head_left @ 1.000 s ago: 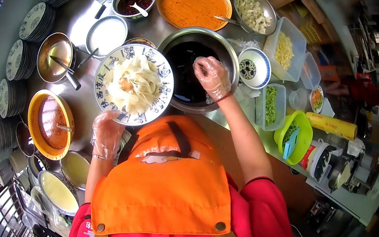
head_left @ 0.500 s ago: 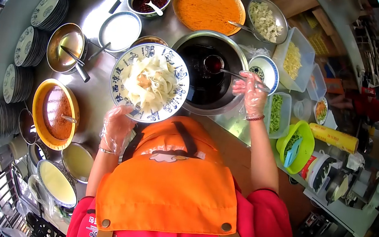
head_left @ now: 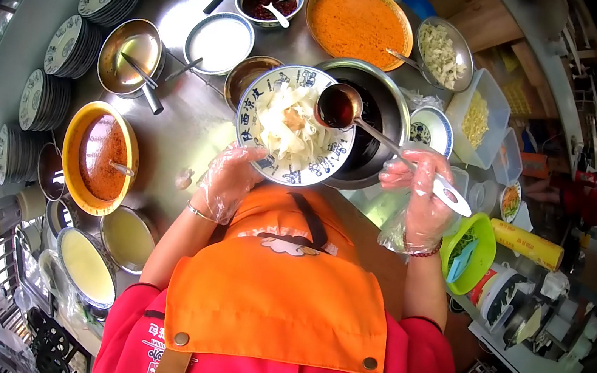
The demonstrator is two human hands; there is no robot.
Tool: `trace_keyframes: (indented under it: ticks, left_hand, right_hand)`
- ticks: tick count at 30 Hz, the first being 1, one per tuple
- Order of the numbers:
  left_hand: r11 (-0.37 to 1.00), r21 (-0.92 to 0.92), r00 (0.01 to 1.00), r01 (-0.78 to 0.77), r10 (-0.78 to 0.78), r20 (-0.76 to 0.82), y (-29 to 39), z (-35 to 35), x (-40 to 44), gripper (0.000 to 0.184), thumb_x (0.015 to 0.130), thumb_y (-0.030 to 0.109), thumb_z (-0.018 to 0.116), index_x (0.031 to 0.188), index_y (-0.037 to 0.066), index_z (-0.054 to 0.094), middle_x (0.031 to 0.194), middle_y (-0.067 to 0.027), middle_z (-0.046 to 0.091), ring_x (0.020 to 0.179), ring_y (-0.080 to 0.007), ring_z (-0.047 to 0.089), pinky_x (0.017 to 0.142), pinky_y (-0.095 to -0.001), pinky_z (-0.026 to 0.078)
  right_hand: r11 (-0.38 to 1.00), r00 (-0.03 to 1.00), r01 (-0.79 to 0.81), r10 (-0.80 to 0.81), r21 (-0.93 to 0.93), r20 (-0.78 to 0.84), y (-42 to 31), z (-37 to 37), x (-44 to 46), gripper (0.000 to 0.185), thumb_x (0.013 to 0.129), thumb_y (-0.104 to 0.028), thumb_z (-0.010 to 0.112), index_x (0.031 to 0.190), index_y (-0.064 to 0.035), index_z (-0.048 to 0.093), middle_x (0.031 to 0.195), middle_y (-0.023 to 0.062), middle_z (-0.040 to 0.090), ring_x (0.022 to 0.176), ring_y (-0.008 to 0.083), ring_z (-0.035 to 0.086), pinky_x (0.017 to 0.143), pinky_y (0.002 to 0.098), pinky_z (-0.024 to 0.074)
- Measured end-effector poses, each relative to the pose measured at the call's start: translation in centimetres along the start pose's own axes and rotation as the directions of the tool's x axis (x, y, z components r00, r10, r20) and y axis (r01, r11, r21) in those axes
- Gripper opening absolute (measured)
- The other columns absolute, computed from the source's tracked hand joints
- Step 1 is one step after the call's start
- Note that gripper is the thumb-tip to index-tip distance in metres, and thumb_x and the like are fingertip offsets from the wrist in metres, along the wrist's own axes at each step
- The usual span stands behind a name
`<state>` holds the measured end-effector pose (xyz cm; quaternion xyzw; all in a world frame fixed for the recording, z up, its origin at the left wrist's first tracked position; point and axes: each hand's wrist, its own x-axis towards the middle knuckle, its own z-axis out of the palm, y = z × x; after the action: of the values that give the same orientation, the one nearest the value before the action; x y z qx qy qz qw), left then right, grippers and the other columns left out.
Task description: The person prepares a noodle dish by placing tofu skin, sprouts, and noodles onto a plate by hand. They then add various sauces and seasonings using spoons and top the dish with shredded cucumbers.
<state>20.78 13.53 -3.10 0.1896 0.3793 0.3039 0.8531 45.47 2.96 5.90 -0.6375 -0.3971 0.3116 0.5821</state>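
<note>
Holding the plate (head_left: 259, 101) at its 7 o'clock rim: the L hand (head_left: 231, 175), grip pinched on, pale noodles (head_left: 287, 130) aboard, plate at wearer's 12. R hand (head_left: 427, 197)? Grip clenched round the ladle (head_left: 387, 142), its cup of dark liq. over plate's 2 o'clock edge. Metal bowl (head_left: 403, 117), pt. hidden, at plate's 3; orange apron (head_left: 278, 306) at 6.

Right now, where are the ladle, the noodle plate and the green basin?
Ladle (head_left: 380, 137), head view: on its metal handle.
Noodle plate (head_left: 250, 114), head view: on its patterned rim.
Green basin (head_left: 485, 249), head view: on its side wall.
</note>
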Motion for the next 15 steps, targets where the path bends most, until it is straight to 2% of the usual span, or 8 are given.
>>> trace_keyframes:
  ticks: [2,3,5,6,7,9,10,15]
  left_hand:
    - [1.0,0.004,0.999,0.019,-0.019,0.049,-0.4,0.0,0.6,0.043,0.082,0.019,0.065,0.12,-0.001,0.057,0.102,-0.0095,0.067,0.075,-0.0152,0.06,0.058,-0.0247,0.043]
    - [0.999,-0.014,0.998,0.036,-0.035,0.056,-0.4,0.0,0.7,0.046,0.082,0.016,0.064,0.123,-0.002,0.055,0.107,-0.0111,0.066,0.083,-0.018,0.06,0.067,-0.0279,0.044]
    - [0.995,-0.06,0.996,0.074,-0.07,0.062,-0.1,0.4,0.7,0.054,0.081,0.009,0.063,0.132,-0.003,0.048,0.122,-0.0154,0.062,0.106,-0.0253,0.06,0.09,-0.0374,0.046]
    - [0.995,-0.075,0.996,0.072,-0.068,0.06,-0.2,0.3,0.7,0.055,0.081,0.008,0.062,0.133,-0.004,0.047,0.123,-0.016,0.062,0.108,-0.0265,0.06,0.092,-0.0384,0.047]
    - [0.993,-0.09,0.996,0.07,-0.065,0.058,-0.2,0.2,0.7,0.055,0.081,0.007,0.062,0.133,-0.004,0.047,0.124,-0.0166,0.061,0.111,-0.0277,0.061,0.094,-0.0395,0.049]
    - [0.995,-0.095,0.999,0.021,-0.017,0.048,-0.9,-0.8,1.1,0.046,0.08,0.013,0.062,0.122,-0.004,0.056,0.11,-0.0138,0.066,0.092,-0.0234,0.065,0.074,-0.0313,0.052]
    - [0.995,-0.1,0.998,0.022,-0.016,0.054,-1.0,-1.5,1.2,0.047,0.08,0.013,0.061,0.123,-0.005,0.055,0.111,-0.0146,0.066,0.095,-0.0247,0.065,0.079,-0.0333,0.052]
    - [0.99,-0.141,0.999,-0.024,0.028,0.025,-0.8,-2.6,1.0,0.048,0.08,0.011,0.059,0.125,-0.006,0.053,0.116,-0.0165,0.065,0.103,-0.0267,0.065,0.088,-0.036,0.054]
  right_hand:
    - [1.0,0.998,0.011,-0.01,-0.01,0.065,-0.2,0.7,-1.0,0.022,0.1,-0.015,0.056,0.106,0.0054,0.061,0.088,0.0151,0.069,0.073,0.0228,0.069,0.068,0.0337,0.0582]
    - [0.937,0.959,0.262,-0.227,-0.231,0.169,-0.3,0.4,-1.2,0.02,0.098,-0.013,0.058,0.107,0.0049,0.062,0.088,0.0154,0.069,0.074,0.0245,0.069,0.069,0.0343,0.0579]
    - [0.507,0.721,0.693,-0.498,-0.512,0.482,-0.9,0.0,-1.4,0.02,0.094,-0.01,0.062,0.108,0.004,0.063,0.089,0.0161,0.069,0.076,0.028,0.069,0.069,0.0356,0.0574]
    - [0.361,0.6,0.797,-0.56,-0.484,0.571,-1.2,0.3,-1.5,0.027,0.087,-0.005,0.066,0.113,0.003,0.064,0.098,0.0173,0.068,0.08,0.0317,0.068,0.07,0.0379,0.0564]
    - [0.307,0.6,0.791,-0.559,-0.529,0.573,-0.8,0.3,-1.6,0.028,0.086,-0.005,0.067,0.113,0.0015,0.064,0.098,0.0156,0.068,0.08,0.0297,0.068,0.068,0.0368,0.0562]
    - [0.194,0.599,0.768,-0.556,-0.611,0.576,1.4,0.0,-1.3,0.031,0.085,-0.006,0.069,0.114,-0.0015,0.063,0.1,0.0122,0.067,0.08,0.0258,0.068,0.064,0.0347,0.0557]
    - [0.151,0.619,0.734,-0.55,-0.662,0.561,2.5,0.0,-0.4,0.034,0.084,-0.004,0.069,0.117,-0.0018,0.062,0.099,0.0114,0.066,0.075,0.0249,0.066,0.06,0.0353,0.0538]
    - [0.512,0.837,0.547,-0.346,-0.662,0.424,12.1,-2.5,3.1,0.025,0.091,-0.007,0.063,0.116,-0.0051,0.063,0.093,0.0148,0.064,0.073,0.03,0.064,0.063,0.0361,0.0529]
